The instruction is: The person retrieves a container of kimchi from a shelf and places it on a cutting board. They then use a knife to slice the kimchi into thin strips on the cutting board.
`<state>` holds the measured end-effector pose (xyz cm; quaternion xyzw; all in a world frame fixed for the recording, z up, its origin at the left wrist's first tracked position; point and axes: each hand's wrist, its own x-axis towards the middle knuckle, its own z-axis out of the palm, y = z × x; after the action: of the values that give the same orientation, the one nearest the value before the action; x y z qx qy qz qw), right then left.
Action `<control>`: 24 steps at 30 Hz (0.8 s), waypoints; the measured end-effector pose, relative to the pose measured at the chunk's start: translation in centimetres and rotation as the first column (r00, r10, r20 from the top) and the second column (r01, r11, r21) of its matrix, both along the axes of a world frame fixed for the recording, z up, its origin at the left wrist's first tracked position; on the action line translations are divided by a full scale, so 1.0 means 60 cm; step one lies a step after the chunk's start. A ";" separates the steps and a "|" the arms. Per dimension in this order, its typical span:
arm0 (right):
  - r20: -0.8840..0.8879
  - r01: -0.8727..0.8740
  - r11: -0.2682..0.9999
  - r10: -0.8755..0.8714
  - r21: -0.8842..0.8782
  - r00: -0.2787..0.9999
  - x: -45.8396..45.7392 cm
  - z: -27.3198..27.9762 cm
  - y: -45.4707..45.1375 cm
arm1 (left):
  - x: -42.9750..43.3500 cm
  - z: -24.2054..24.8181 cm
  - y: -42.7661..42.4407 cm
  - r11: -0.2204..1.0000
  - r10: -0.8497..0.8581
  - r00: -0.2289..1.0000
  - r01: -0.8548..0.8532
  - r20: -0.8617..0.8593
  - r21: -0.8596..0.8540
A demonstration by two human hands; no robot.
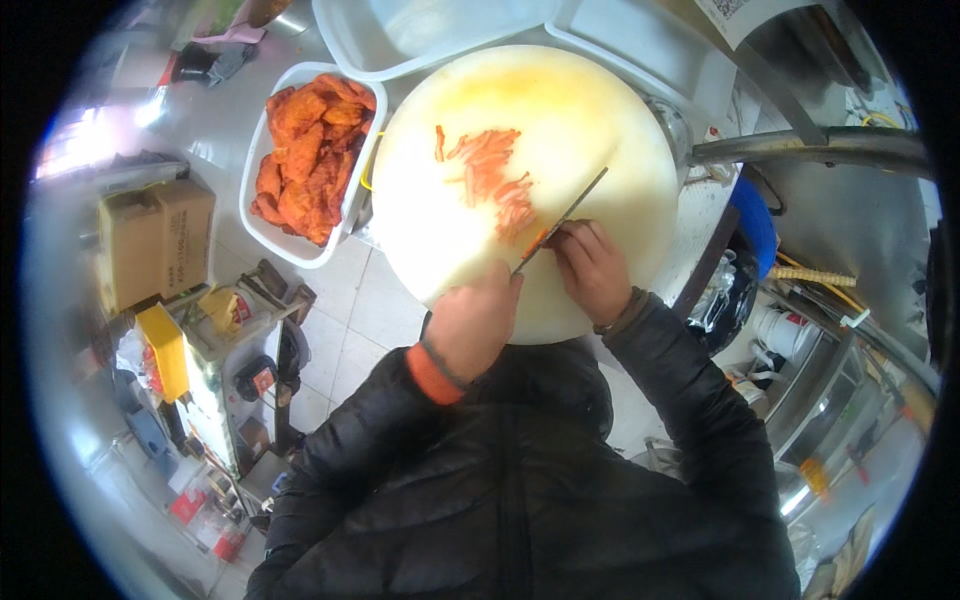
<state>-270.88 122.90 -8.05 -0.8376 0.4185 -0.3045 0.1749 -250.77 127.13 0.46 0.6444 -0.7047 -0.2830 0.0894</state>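
Observation:
My left hand [476, 319] grips a knife [574, 206] near the front of a round white cutting board [630, 135]. The blade is seen nearly edge-on, slanting away to the upper right. My right hand [596, 266] is close against the right side of the blade, fingers curled down. An orange-red piece of food [535, 243] shows by the blade; how much of it lies under my right fingers is hidden. Left of the knife, several thin pinkish-orange strips of sliced meat [484, 154] lie in loose clusters on the board.
A white tub [251, 180] full of reddish-orange cooked meat pieces [307, 161] stands left of the board. Behind the board are two pale plastic trays [427, 45] [637, 52]. A metal bar [802, 146] juts in from the right. Cardboard box [157, 240] sits at far left.

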 end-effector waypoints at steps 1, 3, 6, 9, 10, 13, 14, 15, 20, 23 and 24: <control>-0.001 0.005 1.000 -0.005 -0.002 1.000 0.000 -0.001 0.002 | 0.000 0.001 0.000 0.999 -0.035 0.998 0.036 -0.046 0.012; -0.020 0.017 1.000 -0.017 0.012 1.000 -0.001 -0.002 0.006 | 0.002 0.003 0.000 1.000 -0.021 0.999 0.021 0.031 0.002; 0.014 0.016 1.000 -0.016 0.016 1.000 -0.003 -0.002 0.009 | 0.002 0.009 0.002 0.999 -0.010 1.000 0.010 0.011 0.040; -0.015 0.015 1.000 -0.015 -0.002 1.000 -0.005 0.000 0.009 | 0.002 0.012 0.005 0.999 0.009 1.000 -0.009 0.014 0.053; -0.010 0.013 1.000 -0.013 -0.011 1.000 -0.006 0.001 0.008 | 0.000 0.010 0.005 1.000 0.002 1.000 -0.002 0.011 0.013; 0.003 -0.003 1.000 0.003 -0.009 1.000 -0.009 0.004 0.009 | -0.001 0.007 0.006 0.999 -0.041 0.999 0.042 -0.005 0.010; 0.011 -0.006 1.000 0.006 0.001 1.000 -0.009 0.004 0.008 | -0.001 0.005 0.004 0.999 -0.016 0.998 0.013 0.058 0.046; 0.019 0.001 0.999 -0.002 0.035 1.000 -0.010 0.004 0.008 | -0.001 0.005 0.004 0.998 -0.054 0.999 0.054 0.003 0.031; -0.004 0.021 0.999 -0.021 -0.031 1.000 -0.008 -0.003 0.009 | 0.006 0.018 0.002 0.998 -0.054 0.998 0.053 0.018 0.025; 0.019 0.010 0.998 -0.008 -0.056 1.000 -0.009 -0.008 0.008 | 0.007 0.023 0.001 0.997 -0.022 0.998 0.017 0.065 0.076; 0.038 0.016 0.998 -0.014 -0.056 0.999 -0.009 -0.008 0.009 | 0.006 0.022 0.000 0.987 -0.012 0.997 -0.001 0.079 0.162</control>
<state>-271.43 123.42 -8.56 -0.8332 0.4127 -0.3331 0.1569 -250.43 127.13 1.76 0.6585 -0.6841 -0.3136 0.0078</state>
